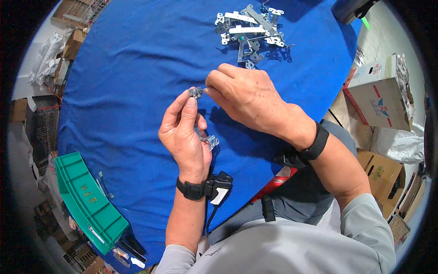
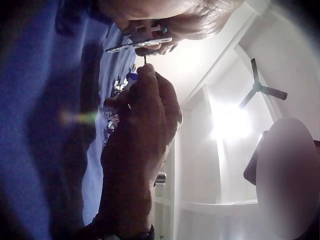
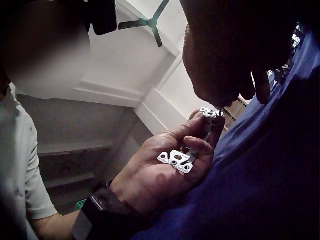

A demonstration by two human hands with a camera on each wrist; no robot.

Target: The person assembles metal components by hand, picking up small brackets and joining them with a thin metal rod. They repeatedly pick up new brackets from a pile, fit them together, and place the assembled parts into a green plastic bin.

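Observation:
A metal bracket [image 3: 177, 159] with holed plates at both ends lies across the palm side of my left hand [image 1: 185, 132]. Thumb and fingers of that hand pinch its upper end [image 1: 195, 93], while the lower end [image 1: 212, 141] sticks out beside the palm. My right hand [image 1: 253, 98] is at the upper end, its thumb and forefinger pinching a small thin piece [image 2: 145, 59] against the bracket; the piece is mostly hidden by the fingertips.
A pile of metal brackets [image 1: 248, 31] lies at the back of the blue cloth [image 1: 137, 68]. A green compartment tray [image 1: 93, 205] with small brass-coloured pieces stands at the front left, thin metal parts [image 1: 105, 185] beside it. Cardboard boxes [image 1: 378, 93] stand right of the table.

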